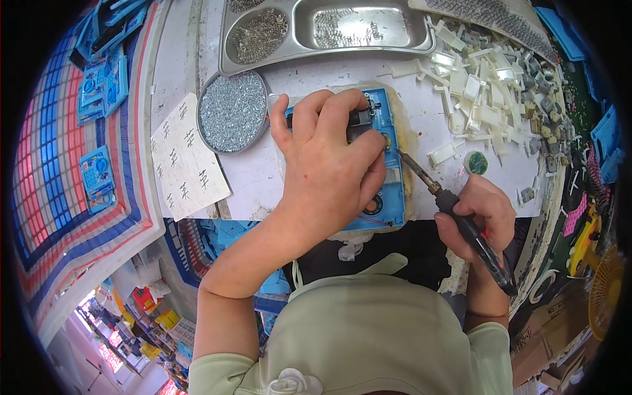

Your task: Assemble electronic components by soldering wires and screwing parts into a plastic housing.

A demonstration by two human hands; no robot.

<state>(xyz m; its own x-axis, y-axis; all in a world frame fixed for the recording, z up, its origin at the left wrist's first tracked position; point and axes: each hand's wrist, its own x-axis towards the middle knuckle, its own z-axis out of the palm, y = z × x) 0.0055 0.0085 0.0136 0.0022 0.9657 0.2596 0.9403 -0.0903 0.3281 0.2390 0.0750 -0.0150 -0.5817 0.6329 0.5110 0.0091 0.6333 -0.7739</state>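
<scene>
A blue plastic casing lies at the near edge of the white work surface, with a black part inside it. My left hand arches over the casing, fingers bent down onto the black part, thumb and forefinger close together; their tips are partly hidden. In my right hand is a soldering iron with a black handle. Its metal tip slants up and left to the casing's right edge, close to my left thumb.
Behind the casing stands a steel compartment tray of small springs. A round dish of small screws and a handwritten paper sheet lie left. Piled at right are white plastic parts; a green roll sits nearer. Blue casings rest on striped cloth.
</scene>
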